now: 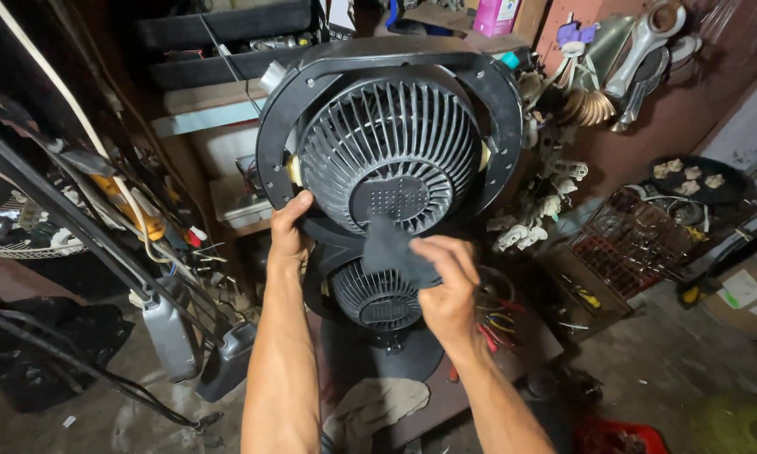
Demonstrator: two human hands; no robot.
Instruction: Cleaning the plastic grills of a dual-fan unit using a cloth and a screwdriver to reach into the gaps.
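The right hand [450,290] pinches a dark cloth [393,252] against the back of the black fan [387,155], just below its round middle. Left of the cloth, the left hand [287,231] grips the fan's frame. A smaller fan [374,294] sits underneath.

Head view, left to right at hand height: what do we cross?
Grey plastic jugs on the floor → left hand on the fan's black frame → dark cloth → right hand pinching the cloth → wire basket → cardboard drum.
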